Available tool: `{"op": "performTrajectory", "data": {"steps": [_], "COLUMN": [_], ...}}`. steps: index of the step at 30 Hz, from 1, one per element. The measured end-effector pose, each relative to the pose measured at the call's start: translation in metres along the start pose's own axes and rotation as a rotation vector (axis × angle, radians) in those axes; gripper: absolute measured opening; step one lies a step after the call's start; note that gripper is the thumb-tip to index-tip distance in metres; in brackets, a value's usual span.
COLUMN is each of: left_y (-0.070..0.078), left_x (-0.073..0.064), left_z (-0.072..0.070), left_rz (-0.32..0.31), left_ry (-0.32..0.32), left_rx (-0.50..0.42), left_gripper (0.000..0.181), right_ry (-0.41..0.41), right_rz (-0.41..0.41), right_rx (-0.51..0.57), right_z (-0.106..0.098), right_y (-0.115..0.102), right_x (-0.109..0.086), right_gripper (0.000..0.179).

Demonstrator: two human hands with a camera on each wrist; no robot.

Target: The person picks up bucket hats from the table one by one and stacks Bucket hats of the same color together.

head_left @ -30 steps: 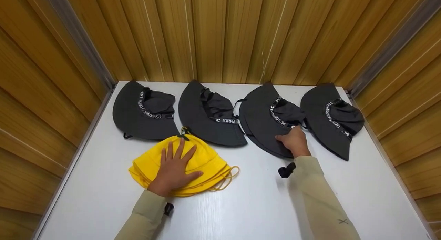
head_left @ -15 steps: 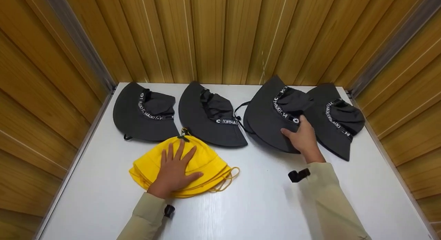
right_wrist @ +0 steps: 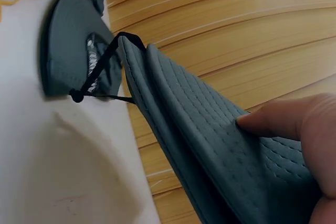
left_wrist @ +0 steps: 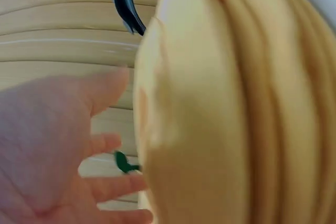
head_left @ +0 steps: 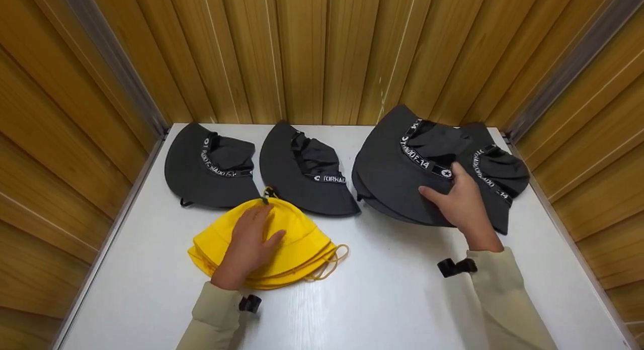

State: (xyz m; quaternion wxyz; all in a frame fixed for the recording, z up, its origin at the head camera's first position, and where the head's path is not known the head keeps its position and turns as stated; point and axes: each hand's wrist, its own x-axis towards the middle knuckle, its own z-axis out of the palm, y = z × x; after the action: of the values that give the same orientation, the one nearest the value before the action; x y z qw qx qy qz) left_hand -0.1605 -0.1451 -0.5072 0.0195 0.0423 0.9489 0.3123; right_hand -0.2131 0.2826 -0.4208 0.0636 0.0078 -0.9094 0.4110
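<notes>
My left hand [head_left: 246,247] lies on a stack of yellow bucket hats [head_left: 297,234], its fingers together and the thumb apart. The left wrist view shows the fingertips at the top hat's crown, near a small green sprout [left_wrist: 124,162]; the layered brims [left_wrist: 273,108] stand beside them. My right hand [head_left: 465,204] grips dark grey bucket hats [head_left: 387,174] by the brim, thumb on the upper side and the other fingers hidden. Two brims [right_wrist: 199,114] lie together there, tilted and raised off the table, with a black cord hanging at their edge.
Two more dark hats, one at the left [head_left: 193,174] and one in the middle [head_left: 287,184], lie at the table's back. Another dark hat [head_left: 495,199] sits at the right, partly behind the held ones. Wood-patterned walls [head_left: 347,53] enclose the white table [head_left: 352,310].
My right hand has lifted the dark hats and moved them right, so they overlap the rightmost hat. The left hand's spread fingers have come together on the yellow hats.
</notes>
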Motion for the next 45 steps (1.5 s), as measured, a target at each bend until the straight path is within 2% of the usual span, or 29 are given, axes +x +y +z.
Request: {"op": "performTrajectory", "data": {"steps": [4, 9, 11, 15, 19, 21, 23, 25, 29, 32, 39, 43, 45], "left_y": [0.027, 0.056, 0.064, 0.080, 0.097, 0.105, 0.111, 0.116, 0.122, 0.123, 0.121, 0.121, 0.121], "left_x": [0.002, 0.009, 0.013, 0.022, 0.030, 0.032, 0.033, 0.032, 0.029, 0.027, 0.021, 0.019, 0.018], "left_z": [0.000, 0.013, 0.019, 0.031, 0.041, 0.045, 0.049, 0.052, 0.057, 0.062, 0.065, 0.063, 0.062], "left_rz": [0.040, 0.058, 0.046, 0.031, 0.028, 0.029, 0.026, -0.009, -0.148, -0.192, -0.137, -0.144, -0.145], "left_ry": [0.091, 0.045, 0.010, -0.092, -0.248, -0.331, -0.394, -0.429, -0.434, -0.410, -0.308, -0.286, -0.272], "left_rx": [-0.129, -0.288, -0.393, -0.755, -1.283, -1.512, -1.684, -1.799, -1.904, -1.913, -1.968, -1.971, -1.970], "left_gripper": [0.062, 0.070, 0.076, 0.083, 0.073, 0.070, 0.068, 0.067, 0.066, 0.062, 0.059, 0.060, 0.061], "right_ry": [-0.010, -0.032, -0.043, -0.068, -0.104, -0.127, -0.154, -0.182, -0.200, -0.196, -0.272, -0.211, -0.174], "right_rz": [-0.032, -0.040, -0.065, -0.128, -0.164, -0.173, -0.185, -0.212, -0.247, -0.249, -0.248, -0.250, -0.211], "right_rx": [0.043, 0.141, 0.219, 0.351, 0.384, 0.403, 0.427, 0.425, 0.356, 0.298, 0.296, 0.220, 0.249], "right_z": [-0.010, -0.021, -0.024, -0.027, -0.030, -0.030, -0.030, -0.030, -0.028, -0.026, -0.025, -0.025, -0.024], "right_y": [-0.011, -0.017, -0.018, -0.022, -0.021, -0.019, -0.017, -0.014, -0.010, -0.008, -0.008, -0.007, -0.006], "right_x": [-0.013, -0.032, -0.038, -0.046, -0.051, -0.052, -0.052, -0.052, -0.050, -0.050, -0.047, -0.045, -0.044], "right_gripper": [0.074, 0.079, 0.080, 0.079, 0.080, 0.080, 0.080, 0.079, 0.076, 0.074, 0.070, 0.048, 0.041]}}
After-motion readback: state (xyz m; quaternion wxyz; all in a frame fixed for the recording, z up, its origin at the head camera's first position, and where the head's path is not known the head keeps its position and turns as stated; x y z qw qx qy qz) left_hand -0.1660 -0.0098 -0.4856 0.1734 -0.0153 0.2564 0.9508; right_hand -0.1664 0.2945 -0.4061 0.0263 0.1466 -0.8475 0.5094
